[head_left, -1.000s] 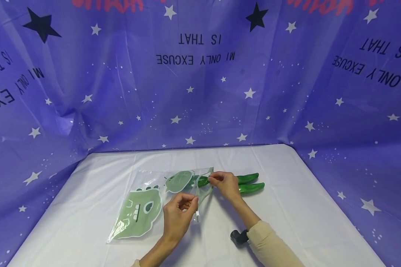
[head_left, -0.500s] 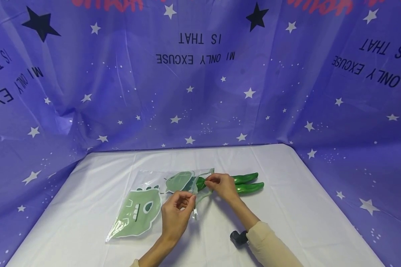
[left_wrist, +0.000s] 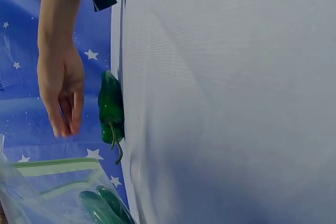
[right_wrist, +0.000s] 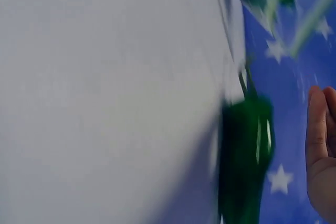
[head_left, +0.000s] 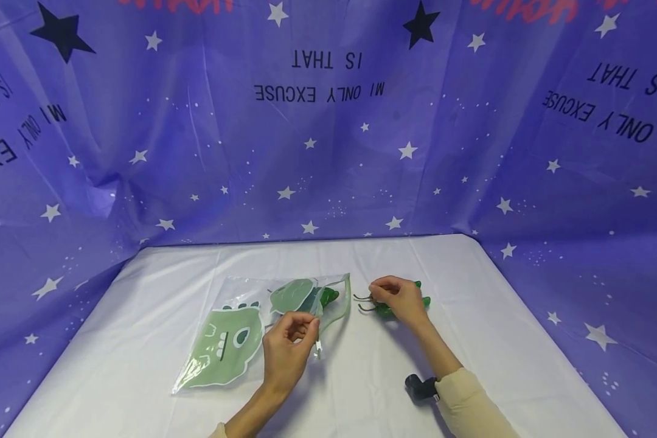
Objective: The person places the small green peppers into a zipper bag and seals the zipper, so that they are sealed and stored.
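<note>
A clear zip bag (head_left: 230, 353) with a pale green monster print lies on the table, its mouth toward the right. My left hand (head_left: 290, 340) pinches the near edge of that mouth between thumb and fingers. Green peppers show inside the bag, one end (head_left: 330, 296) near the opening; the left wrist view shows two of these bagged peppers (left_wrist: 107, 203). Right of the bag lie two more green peppers (head_left: 385, 310), stems toward the mouth. Above them hovers my right hand (head_left: 402, 301), hiding their middles. Its fingers (left_wrist: 55, 116) hang fairly straight, holding nothing, in the left wrist view.
A white cloth covers the table (head_left: 498, 365). Behind and at both sides hangs a purple curtain (head_left: 328, 182) with stars and lettering. A black device (head_left: 420, 387) sits at the right wrist by the sleeve.
My right hand has let go at the bag mouth and moved right, over the loose peppers. The pepper at the opening stays inside the bag. My left hand keeps its pinch.
</note>
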Demonstrator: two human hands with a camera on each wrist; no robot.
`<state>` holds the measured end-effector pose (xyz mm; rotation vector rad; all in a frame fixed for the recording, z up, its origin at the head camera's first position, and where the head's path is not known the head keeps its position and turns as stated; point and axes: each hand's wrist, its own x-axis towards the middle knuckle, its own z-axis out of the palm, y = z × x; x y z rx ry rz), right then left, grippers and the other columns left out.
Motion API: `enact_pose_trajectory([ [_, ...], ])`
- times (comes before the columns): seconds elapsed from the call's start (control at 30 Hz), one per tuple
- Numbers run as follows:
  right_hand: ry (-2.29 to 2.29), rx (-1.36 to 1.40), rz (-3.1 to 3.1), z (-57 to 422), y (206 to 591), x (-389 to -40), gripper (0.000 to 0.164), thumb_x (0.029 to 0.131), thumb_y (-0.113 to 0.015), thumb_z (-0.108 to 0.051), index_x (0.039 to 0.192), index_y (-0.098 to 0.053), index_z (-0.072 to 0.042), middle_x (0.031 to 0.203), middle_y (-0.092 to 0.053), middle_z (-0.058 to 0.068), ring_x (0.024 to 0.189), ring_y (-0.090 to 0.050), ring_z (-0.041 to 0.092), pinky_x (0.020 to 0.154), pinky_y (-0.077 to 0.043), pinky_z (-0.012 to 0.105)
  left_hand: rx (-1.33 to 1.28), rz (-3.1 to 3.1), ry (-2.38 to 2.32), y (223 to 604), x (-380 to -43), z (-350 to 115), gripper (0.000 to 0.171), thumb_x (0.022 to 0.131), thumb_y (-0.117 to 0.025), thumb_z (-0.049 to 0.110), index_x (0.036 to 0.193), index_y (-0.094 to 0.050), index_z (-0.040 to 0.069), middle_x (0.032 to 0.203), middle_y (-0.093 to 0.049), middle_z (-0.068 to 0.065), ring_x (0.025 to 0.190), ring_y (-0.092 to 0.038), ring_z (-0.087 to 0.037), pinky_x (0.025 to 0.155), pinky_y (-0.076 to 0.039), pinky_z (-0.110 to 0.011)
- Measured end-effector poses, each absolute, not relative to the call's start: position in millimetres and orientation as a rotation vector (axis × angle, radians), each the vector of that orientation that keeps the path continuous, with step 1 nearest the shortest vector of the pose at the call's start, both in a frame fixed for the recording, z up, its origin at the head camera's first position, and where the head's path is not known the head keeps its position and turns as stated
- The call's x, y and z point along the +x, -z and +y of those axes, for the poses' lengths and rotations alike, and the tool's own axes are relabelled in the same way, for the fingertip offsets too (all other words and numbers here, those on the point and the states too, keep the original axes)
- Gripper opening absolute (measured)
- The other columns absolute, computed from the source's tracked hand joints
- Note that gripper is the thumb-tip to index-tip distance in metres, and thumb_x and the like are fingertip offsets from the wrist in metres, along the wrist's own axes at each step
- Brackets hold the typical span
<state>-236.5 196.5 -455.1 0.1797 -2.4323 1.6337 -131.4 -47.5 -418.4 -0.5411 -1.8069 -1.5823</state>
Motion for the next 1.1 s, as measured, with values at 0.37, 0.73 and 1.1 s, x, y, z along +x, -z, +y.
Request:
enact_pose_trajectory([
  [0.37, -1.284, -0.09, -2.613, 303, 464, -229, 0.034, 0.085, -0.071, -0.038, 0.104, -0.07, -0.01, 0.095, -0.071, 0.007, 0.081, -0.065, 0.01, 0.07, -0.049, 0.021, -0.504, -1.828, 1.578, 421, -129, -48, 0.016, 0.074, -0.069, -0.017, 0.081, -0.061, -0.005, 0.068, -0.062, -0.012, 0.054, -0.059, -0.021, 0.048, -0.049, -0.02],
  [0.73, -1.739, 0.042, -2.69, 325, 476, -227, 0.046, 0.087, -0.071, -0.02, 0.121, -0.057, 0.008, 0.103, -0.065, 0.018, 0.09, -0.066, 0.027, 0.076, -0.055, 0.029, -0.516, -1.812, 1.591, 420, -130, -49, 0.015, 0.075, -0.069, -0.016, 0.082, -0.061, -0.005, 0.067, -0.061, -0.012, 0.054, -0.058, -0.021, 0.049, -0.049, -0.02],
  [1.1, -1.739, 0.061, -2.719, 323, 484, -231, 0.03, 0.087, -0.069, -0.011, 0.11, -0.063, 0.008, 0.095, -0.069, 0.014, 0.085, -0.065, 0.016, 0.074, -0.052, 0.022, -0.526, -1.828, 1.575, 420, -128, -50, 0.015, 0.075, -0.068, -0.017, 0.082, -0.061, -0.006, 0.066, -0.062, -0.013, 0.053, -0.058, -0.021, 0.048, -0.049, -0.02],
])
